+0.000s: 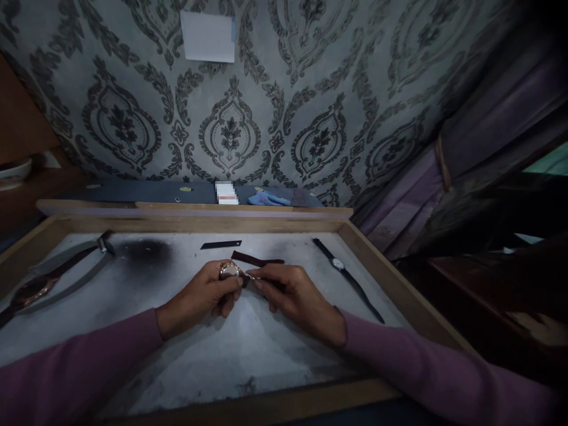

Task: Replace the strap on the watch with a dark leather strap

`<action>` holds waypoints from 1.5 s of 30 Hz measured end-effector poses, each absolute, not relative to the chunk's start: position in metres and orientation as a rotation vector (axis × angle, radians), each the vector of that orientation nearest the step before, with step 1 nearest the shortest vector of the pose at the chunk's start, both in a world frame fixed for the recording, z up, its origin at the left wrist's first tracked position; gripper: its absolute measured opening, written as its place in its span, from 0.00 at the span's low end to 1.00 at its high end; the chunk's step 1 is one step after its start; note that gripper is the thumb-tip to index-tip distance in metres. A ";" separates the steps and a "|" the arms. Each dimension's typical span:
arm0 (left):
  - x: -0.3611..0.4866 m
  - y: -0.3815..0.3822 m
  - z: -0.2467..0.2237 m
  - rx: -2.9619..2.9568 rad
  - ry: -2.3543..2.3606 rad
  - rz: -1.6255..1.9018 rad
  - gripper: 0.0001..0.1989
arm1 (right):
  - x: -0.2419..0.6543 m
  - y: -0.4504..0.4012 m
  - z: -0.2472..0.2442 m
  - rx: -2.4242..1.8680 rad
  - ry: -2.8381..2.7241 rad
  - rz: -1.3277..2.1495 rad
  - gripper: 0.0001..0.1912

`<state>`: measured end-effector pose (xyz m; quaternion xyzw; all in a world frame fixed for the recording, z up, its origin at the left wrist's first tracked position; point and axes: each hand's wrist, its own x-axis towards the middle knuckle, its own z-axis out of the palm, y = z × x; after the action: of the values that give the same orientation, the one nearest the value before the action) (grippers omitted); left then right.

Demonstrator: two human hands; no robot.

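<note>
My left hand (202,296) is closed around a round watch case (230,271) with a shiny metallic face turned up. A short dark strap end shows at the case's right side, partly hidden by my thumb. In my right hand (295,290), the fingers pinch a thin metal tool (251,276), its tip against or close to the case's right edge. Just behind the hands lies a dark brown strap piece (257,259). A dark cutter blade (220,244) with a slanted end rests farther back on the white work surface.
A wooden rim (204,225) frames the surface. At right lies a black-strapped wristwatch (338,264); at left, a larger rose-gold watch (34,291) with a brown strap. Behind the rim are a white box (226,193) and a blue cloth (268,198). A purple curtain (408,189) hangs at right.
</note>
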<state>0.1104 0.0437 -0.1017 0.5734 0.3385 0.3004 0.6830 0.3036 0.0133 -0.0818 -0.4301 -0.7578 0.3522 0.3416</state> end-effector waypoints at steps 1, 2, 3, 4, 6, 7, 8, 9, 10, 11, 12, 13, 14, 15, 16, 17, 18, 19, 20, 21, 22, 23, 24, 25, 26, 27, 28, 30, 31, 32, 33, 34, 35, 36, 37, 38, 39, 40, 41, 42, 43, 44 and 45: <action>0.110 0.044 -0.102 1.282 0.757 0.673 0.10 | 0.304 0.013 -0.081 -1.115 -1.971 0.917 0.14; 0.110 0.044 -0.102 1.278 0.757 0.670 0.10 | 0.304 0.013 -0.081 -1.111 -1.969 0.918 0.14; 0.110 0.044 -0.101 1.275 0.758 0.666 0.09 | 0.304 0.013 -0.081 -1.108 -1.965 0.922 0.14; 0.110 0.045 -0.101 1.273 0.761 0.663 0.09 | 0.304 0.013 -0.081 -1.105 -1.961 0.926 0.14; 0.110 0.045 -0.101 1.272 0.763 0.665 0.09 | 0.303 0.013 -0.081 -1.102 -1.957 0.932 0.14; 0.110 0.045 -0.101 1.273 0.762 0.667 0.09 | 0.303 0.013 -0.082 -1.099 -1.957 0.932 0.14; 0.110 0.044 -0.102 1.273 0.761 0.669 0.09 | 0.303 0.013 -0.082 -1.094 -1.959 0.929 0.14; 0.110 0.044 -0.102 1.273 0.759 0.669 0.09 | 0.303 0.014 -0.083 -1.088 -1.960 0.926 0.14; 0.110 0.044 -0.102 1.273 0.756 0.668 0.09 | 0.303 0.014 -0.083 -1.082 -1.962 0.925 0.14; 0.110 0.044 -0.102 1.276 0.751 0.666 0.09 | 0.303 0.014 -0.084 -1.079 -1.964 0.926 0.14; 0.110 0.044 -0.101 1.280 0.749 0.666 0.09 | 0.303 0.015 -0.084 -1.078 -1.965 0.927 0.14; 0.110 0.044 -0.101 1.286 0.750 0.667 0.09 | 0.303 0.015 -0.084 -1.076 -1.967 0.927 0.14; 0.110 0.043 -0.101 1.293 0.753 0.667 0.10 | 0.303 0.015 -0.084 -1.074 -1.969 0.925 0.14; 0.110 0.043 -0.101 1.299 0.759 0.666 0.10 | 0.303 0.015 -0.084 -1.069 -1.973 0.922 0.14; 0.110 0.043 -0.100 1.301 0.767 0.664 0.10 | 0.303 0.015 -0.084 -1.063 -1.976 0.917 0.14; 0.110 0.043 -0.100 1.301 0.778 0.659 0.09 | 0.303 0.015 -0.083 -1.055 -1.979 0.913 0.14; 0.111 0.043 -0.100 1.300 0.785 0.656 0.09 | 0.303 0.014 -0.083 -1.049 -1.981 0.913 0.14; 0.111 0.043 -0.099 1.297 0.788 0.652 0.09 | 0.303 0.014 -0.082 -1.048 -1.981 0.914 0.14; 0.111 0.043 -0.099 1.291 0.788 0.652 0.09 | 0.303 0.014 -0.082 -1.051 -1.980 0.917 0.14; 0.111 0.043 -0.098 1.286 0.787 0.654 0.09 | 0.303 0.014 -0.083 -1.056 -1.978 0.919 0.14; 0.111 0.042 -0.098 1.282 0.785 0.659 0.09 | 0.303 0.014 -0.083 -1.061 -1.978 0.920 0.13; 0.111 0.042 -0.098 1.279 0.784 0.661 0.09 | 0.303 0.014 -0.084 -1.064 -1.977 0.919 0.13; 0.111 0.042 -0.097 1.275 0.784 0.661 0.09 | 0.303 0.015 -0.084 -1.064 -1.974 0.917 0.13; 0.110 0.042 -0.097 1.272 0.783 0.661 0.09 | 0.303 0.015 -0.084 -1.061 -1.972 0.918 0.13; 0.110 0.042 -0.097 1.270 0.783 0.659 0.09 | 0.303 0.015 -0.085 -1.056 -1.968 0.921 0.14; 0.110 0.043 -0.097 1.269 0.782 0.656 0.09 | 0.303 0.015 -0.085 -1.052 -1.964 0.923 0.14; 0.110 0.043 -0.097 1.268 0.783 0.653 0.09 | 0.303 0.015 -0.084 -1.048 -1.964 0.930 0.14; 0.110 0.043 -0.098 1.274 0.785 0.653 0.09 | 0.302 0.015 -0.083 -1.047 -1.971 0.940 0.14; 0.110 0.043 -0.098 1.279 0.785 0.653 0.09 | 0.302 0.015 -0.083 -1.051 -1.977 0.937 0.14; 0.110 0.043 -0.098 1.285 0.782 0.654 0.09 | 0.302 0.015 -0.083 -1.056 -1.985 0.930 0.14; 0.110 0.043 -0.099 1.291 0.778 0.654 0.09 | 0.302 0.015 -0.082 -1.061 -1.991 0.924 0.13; 0.110 0.043 -0.099 1.296 0.778 0.653 0.09 | 0.302 0.015 -0.083 -1.065 -1.996 0.919 0.13; 0.110 0.042 -0.099 1.299 0.780 0.652 0.10 | 0.302 0.015 -0.083 -1.068 -2.000 0.916 0.13; 0.109 0.042 -0.099 1.301 0.783 0.652 0.10 | 0.302 0.015 -0.083 -1.067 -2.005 0.917 0.13; 0.109 0.042 -0.099 1.303 0.785 0.652 0.10 | 0.302 0.015 -0.083 -1.064 -2.008 0.918 0.13; 0.109 0.042 -0.100 1.303 0.785 0.652 0.10 | 0.302 0.015 -0.084 -1.061 -2.012 0.916 0.13; 0.109 0.042 -0.100 1.301 0.782 0.653 0.10 | 0.302 0.015 -0.084 -1.062 -2.016 0.910 0.13; 0.109 0.042 -0.100 1.299 0.778 0.655 0.10 | 0.302 0.015 -0.084 -1.063 -2.022 0.904 0.12; 0.109 0.042 -0.101 1.300 0.775 0.657 0.09 | 0.302 0.015 -0.084 -1.069 -2.026 0.896 0.12; 0.109 0.043 -0.101 1.300 0.775 0.659 0.09 | 0.302 0.015 -0.084 -1.075 -2.029 0.892 0.12; 0.109 0.043 -0.101 1.299 0.776 0.659 0.09 | 0.302 0.015 -0.084 -1.081 -2.034 0.890 0.12; 0.109 0.043 -0.101 1.300 0.778 0.658 0.09 | 0.302 0.015 -0.083 -1.082 -2.036 0.888 0.12; 0.109 0.043 -0.101 1.300 0.780 0.657 0.09 | 0.302 0.015 -0.082 -1.079 -2.040 0.882 0.12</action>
<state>0.1090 0.0433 -0.1009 0.5784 0.3474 0.2923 0.6777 0.3022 0.0146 -0.0825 -0.4125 -0.7797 0.3371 0.3291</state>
